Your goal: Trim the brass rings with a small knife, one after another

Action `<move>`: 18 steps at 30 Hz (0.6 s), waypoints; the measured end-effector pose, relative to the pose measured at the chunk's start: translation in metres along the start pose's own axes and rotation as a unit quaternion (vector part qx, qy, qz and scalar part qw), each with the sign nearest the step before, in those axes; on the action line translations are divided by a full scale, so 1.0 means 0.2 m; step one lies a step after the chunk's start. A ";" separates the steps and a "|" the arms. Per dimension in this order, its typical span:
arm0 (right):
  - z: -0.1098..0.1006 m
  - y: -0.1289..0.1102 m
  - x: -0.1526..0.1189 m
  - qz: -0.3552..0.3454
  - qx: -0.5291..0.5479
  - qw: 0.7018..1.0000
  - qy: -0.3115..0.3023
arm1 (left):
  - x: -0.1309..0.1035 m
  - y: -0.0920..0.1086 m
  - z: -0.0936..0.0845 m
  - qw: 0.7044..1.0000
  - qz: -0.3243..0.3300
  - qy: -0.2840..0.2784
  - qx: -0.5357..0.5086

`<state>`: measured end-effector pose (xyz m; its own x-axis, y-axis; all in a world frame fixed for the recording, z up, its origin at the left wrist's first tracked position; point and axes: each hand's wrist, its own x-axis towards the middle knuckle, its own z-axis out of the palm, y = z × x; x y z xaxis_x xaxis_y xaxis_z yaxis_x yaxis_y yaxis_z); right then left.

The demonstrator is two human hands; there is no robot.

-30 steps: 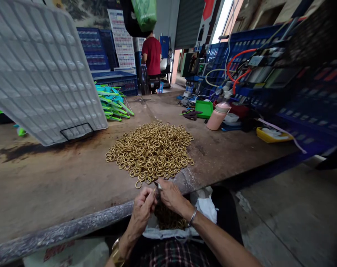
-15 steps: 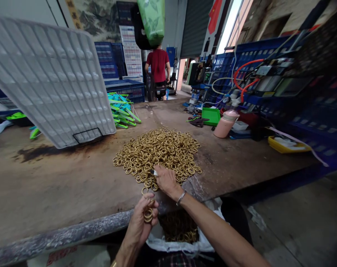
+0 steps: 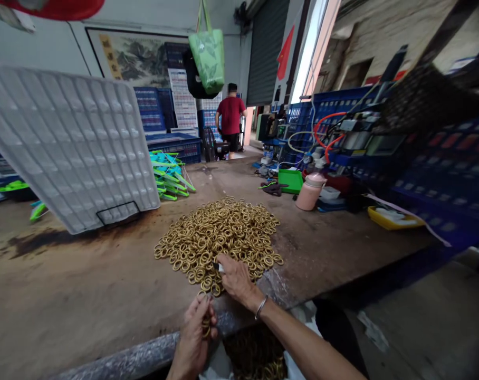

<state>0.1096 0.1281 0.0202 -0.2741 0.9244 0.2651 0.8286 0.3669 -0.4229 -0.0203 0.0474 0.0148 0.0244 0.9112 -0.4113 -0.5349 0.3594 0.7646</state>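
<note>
A heap of brass-coloured rings (image 3: 227, 232) lies on the worn brown table (image 3: 105, 285). At the table's front edge my left hand (image 3: 198, 327) has its fingers curled round several rings, and its fingertips pinch one ring at the near tip of the heap. My right hand (image 3: 237, 277), with a metal bangle on the wrist, rests at the near side of the heap. Between its thumb and fingers is a small white and black tool (image 3: 219, 267). Below the edge, a white-lined bag (image 3: 290, 367) holds more rings, partly hidden by my right forearm.
A ribbed translucent panel (image 3: 77, 148) leans at the left, near green and blue hangers (image 3: 170, 177). A pink bottle (image 3: 309, 192), green tray (image 3: 290, 181) and yellow tray (image 3: 393, 217) stand at the right. A person in red (image 3: 230, 116) is in the background.
The view has tilted up, so the table sits lower in the picture. My left hand has turned and now pinches a ring beside the heap. The person in the background has moved slightly.
</note>
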 end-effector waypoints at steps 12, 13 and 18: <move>-0.07 -0.10 -0.18 0.017 0.214 0.976 -0.047 | 0.12 -0.04 -0.01 0.972 0.066 0.019 0.225; -0.08 -0.10 -0.18 0.042 0.254 0.965 -0.050 | 0.12 -0.04 -0.01 0.970 0.069 0.022 0.233; -0.05 -0.09 -0.20 0.171 0.418 0.888 -0.082 | 0.11 -0.04 -0.02 0.947 0.151 0.037 0.281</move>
<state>0.1096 0.0836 0.0262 -0.2005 0.9742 -0.1035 0.2436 -0.0528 -0.9684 -0.0178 0.0643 -0.0024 -0.1280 0.9806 -0.1486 0.0257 0.1530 0.9879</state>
